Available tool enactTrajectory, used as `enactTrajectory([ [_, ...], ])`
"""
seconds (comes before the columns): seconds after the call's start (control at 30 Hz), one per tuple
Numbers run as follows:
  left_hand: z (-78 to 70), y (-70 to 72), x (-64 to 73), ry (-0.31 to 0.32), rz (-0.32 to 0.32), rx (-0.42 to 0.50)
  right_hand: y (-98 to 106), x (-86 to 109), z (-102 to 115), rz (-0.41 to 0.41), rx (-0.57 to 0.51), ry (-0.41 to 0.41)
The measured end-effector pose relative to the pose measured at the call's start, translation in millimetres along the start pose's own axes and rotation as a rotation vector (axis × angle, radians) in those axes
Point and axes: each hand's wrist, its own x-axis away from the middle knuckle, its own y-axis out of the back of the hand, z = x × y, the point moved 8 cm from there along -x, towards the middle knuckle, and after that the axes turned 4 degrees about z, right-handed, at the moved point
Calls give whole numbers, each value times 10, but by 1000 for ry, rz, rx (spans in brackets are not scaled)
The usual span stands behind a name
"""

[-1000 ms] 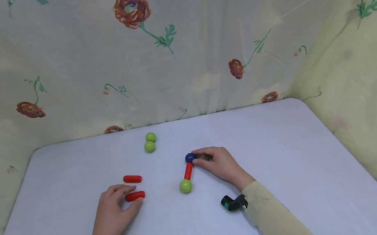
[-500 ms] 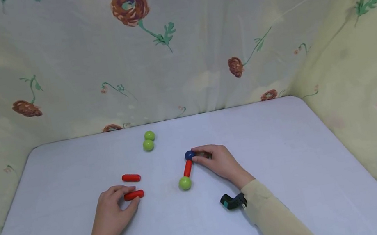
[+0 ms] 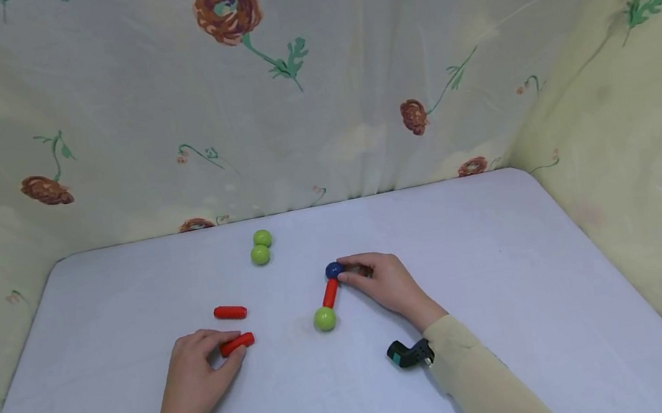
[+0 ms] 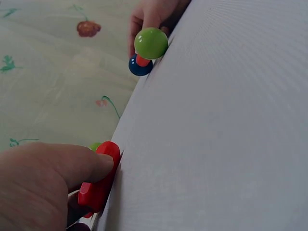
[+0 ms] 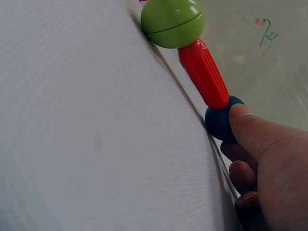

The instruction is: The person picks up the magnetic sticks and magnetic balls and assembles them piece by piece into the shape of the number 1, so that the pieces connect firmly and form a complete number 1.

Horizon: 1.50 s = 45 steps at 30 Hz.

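Observation:
In the head view, my left hand (image 3: pixel 196 366) pinches a short red rod (image 3: pixel 238 343) between thumb and fingers. The left wrist view shows the thumb pressed along this faceted red rod (image 4: pixel 102 185), close over the tabletop. My right hand (image 3: pixel 389 286) pinches a blue ball (image 3: pixel 334 270) at one end of a joined piece. From that ball a ridged red rod (image 5: pixel 204 74) runs to a larger green ball (image 5: pixel 172 24) with a seam round it. The green ball (image 3: pixel 324 319) points toward the near side of the table.
Another red rod (image 3: pixel 230 312) lies just beyond my left fingers. Two green balls, a nearer one (image 3: pixel 259 255) and a farther one (image 3: pixel 262 238), sit side by side toward the back of the white table (image 3: pixel 438 218). A flowered cloth (image 3: pixel 345 131) hangs behind it.
The red rod in my left hand has turned slightly, its right end now tipped away. My left thumb has drawn in against it. The right hand stays nearly still on the blue ball.

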Motion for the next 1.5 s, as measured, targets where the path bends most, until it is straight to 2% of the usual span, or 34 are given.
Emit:
enactTrajectory([
  [0.23,8,-2,12,-5,-9,15,28,-5,-12,-30,3,-6],
  [0.47,34,-44,5,8,-6,-35,28,-3,-26,-38,5,-9],
  [0.63,25,-51,11,4,-12,-24,24,-8,-23,-40,11,-7],
  [0.93,-100,-80,35,-18,-46,73,28,-6,-14,-32,6,-23],
  [1.3,-211,-169,50,26,-16,92,25,-7,-28,-37,1,-21],
  [1.5,-308,-198,67,-16,-36,117,17,-10,-39,-34,-5,-21],
])
